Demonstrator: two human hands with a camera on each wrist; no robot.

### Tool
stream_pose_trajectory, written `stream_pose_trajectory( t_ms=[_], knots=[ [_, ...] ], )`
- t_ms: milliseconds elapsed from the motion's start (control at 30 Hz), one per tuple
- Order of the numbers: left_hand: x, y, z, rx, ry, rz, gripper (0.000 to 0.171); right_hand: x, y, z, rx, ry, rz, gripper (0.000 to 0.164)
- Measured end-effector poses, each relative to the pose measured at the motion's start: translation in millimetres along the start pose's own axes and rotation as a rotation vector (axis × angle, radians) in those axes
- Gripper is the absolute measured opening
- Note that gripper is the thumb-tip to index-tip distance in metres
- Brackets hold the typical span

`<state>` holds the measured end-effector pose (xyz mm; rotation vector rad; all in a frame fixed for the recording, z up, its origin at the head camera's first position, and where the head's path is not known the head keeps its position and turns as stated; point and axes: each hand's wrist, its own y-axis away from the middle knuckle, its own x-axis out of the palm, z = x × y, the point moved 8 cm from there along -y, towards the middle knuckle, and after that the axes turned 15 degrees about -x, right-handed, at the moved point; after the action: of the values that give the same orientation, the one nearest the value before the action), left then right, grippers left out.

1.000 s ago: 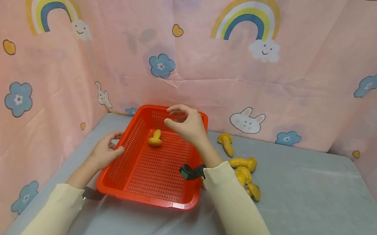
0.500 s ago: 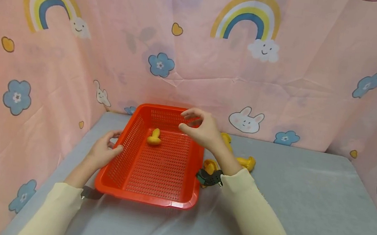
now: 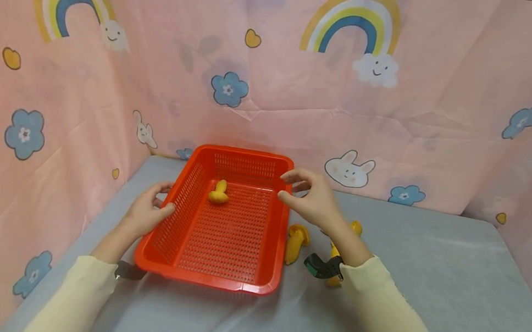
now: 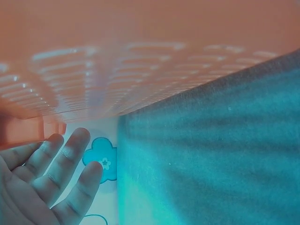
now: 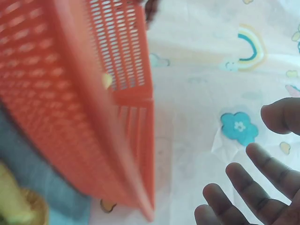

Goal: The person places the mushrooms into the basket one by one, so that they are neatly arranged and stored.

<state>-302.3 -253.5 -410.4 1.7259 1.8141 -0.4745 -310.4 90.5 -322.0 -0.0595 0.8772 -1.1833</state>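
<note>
A yellow mushroom [image 3: 219, 192] lies in the red plastic basket [image 3: 204, 280], toward its back left. My left hand [image 3: 144, 212] is at the basket's left rim, thumb over the edge; in the left wrist view its fingers [image 4: 70, 152] extend loosely along the outside of the wall. My right hand [image 3: 314, 198] hovers by the right rim, fingers loosely bent and apart from the thumb, holding nothing. Below it, another yellow mushroom [image 3: 295, 244] lies against the basket's right side. More yellow mushrooms [image 3: 356, 228] are partly hidden behind the right wrist.
The basket stands on a grey-covered table [image 3: 442, 276]. Behind and beside the table hangs a pink curtain [image 3: 285, 91] printed with rainbows, flowers and rabbits. A dark band [image 3: 323, 267] is on the right wrist.
My right hand has moved right and slightly down, from above the basket's inside to its right rim. The left hand, the basket and the mushroom in it have stayed put.
</note>
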Motion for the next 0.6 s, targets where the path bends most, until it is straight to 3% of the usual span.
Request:
stream_pose_trajectory(
  t_ms=[333,600],
  knots=[
    [0.9,0.1,-0.8,-0.010,0.013,0.007,0.056,-5.0,20.2,-26.5,0.023,0.085,0.036,0.026],
    [1.1,-2.2,3.1,-0.026,0.011,0.011,0.056,1.2,33.7,-51.8,0.108,0.154,0.130,0.024]
  ],
)
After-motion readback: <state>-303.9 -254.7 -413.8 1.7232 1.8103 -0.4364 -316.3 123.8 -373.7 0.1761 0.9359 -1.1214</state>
